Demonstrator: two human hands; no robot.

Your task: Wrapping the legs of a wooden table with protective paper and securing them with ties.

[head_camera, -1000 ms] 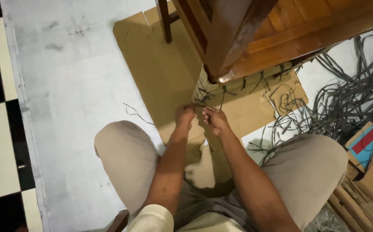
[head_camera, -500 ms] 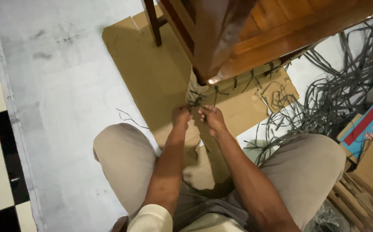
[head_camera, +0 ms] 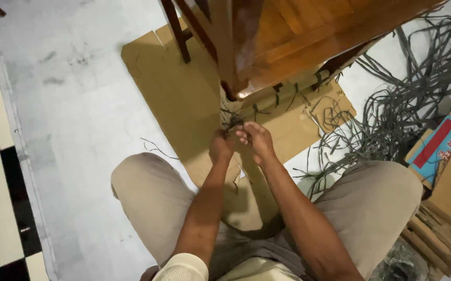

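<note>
Left hand: the left hand (head_camera: 221, 147) is curled with fingertips pinched on a dark strap end (head_camera: 230, 125) at the wrapped chair leg (head_camera: 229, 110)
Right hand: the right hand (head_camera: 257, 140) sits just beside the left, fingers bent toward the same strand; whether it actually grips the strand is hard to tell
Work piece: a wooden chair (head_camera: 282, 39) stands on flattened cardboard (head_camera: 176, 99); its lower rail is padded with cardboard wrapping (head_camera: 288, 91) tied at intervals with short dark ties
Location of strand: at the foot of the leg, just above the hands, between the person's knees
Supply: a loose heap of dark straps (head_camera: 417, 104) lies on the floor to the right, well apart from the hands
Other: a red and blue carton (head_camera: 436, 151) lies beyond the right knee; stray offcuts (head_camera: 155, 147) lie near the left knee
Technique, judged: the tie would best be kept taut by one hand as the other forms the knot, drawn snug against the padding so the wrap cannot slip
Caution, judged: a hard pull could tear the thin cardboard edge
</note>
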